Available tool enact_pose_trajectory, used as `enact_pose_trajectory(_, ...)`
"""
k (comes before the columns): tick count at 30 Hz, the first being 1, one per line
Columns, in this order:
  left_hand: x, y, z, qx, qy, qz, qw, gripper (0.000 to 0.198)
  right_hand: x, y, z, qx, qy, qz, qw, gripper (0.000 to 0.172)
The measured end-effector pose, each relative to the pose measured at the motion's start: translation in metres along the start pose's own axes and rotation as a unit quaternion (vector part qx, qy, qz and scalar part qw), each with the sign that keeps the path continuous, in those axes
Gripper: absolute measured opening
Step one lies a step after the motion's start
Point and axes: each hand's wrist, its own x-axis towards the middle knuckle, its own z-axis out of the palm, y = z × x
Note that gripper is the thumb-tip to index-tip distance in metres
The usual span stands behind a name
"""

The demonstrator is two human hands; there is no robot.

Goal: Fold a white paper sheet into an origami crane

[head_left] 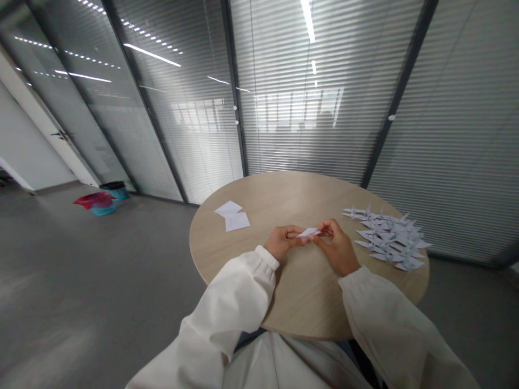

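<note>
Between my two hands is a small folded piece of white paper (308, 232), held just over the middle of the round table. My left hand (283, 240) pinches its left side with thumb and fingers. On the other side, my right hand (335, 247) grips the right edge, thumb below and fingertips above. The fingers cover parts of the paper, so its full folded shape is hidden. To the right lies a cluster of several folded paper cranes (391, 237). Two flat sheets of white paper (237, 221) rest at the left, one partly overlapping the other.
The round wooden table (300, 194) stands close to a glass partition with blinds (308, 146). On the grey floor at the left are a bin with a red liner (99, 202) and a bin with a black liner (116, 190), near a door (60, 129).
</note>
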Motion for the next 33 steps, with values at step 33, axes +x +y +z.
enact_pose_trajectory(33,0.000,-0.003,-0.001,0.148,0.101,0.056,0.982,0.041,0.003,-0.013,-0.003,0.170,-0.062,0.125,0.976,0.040)
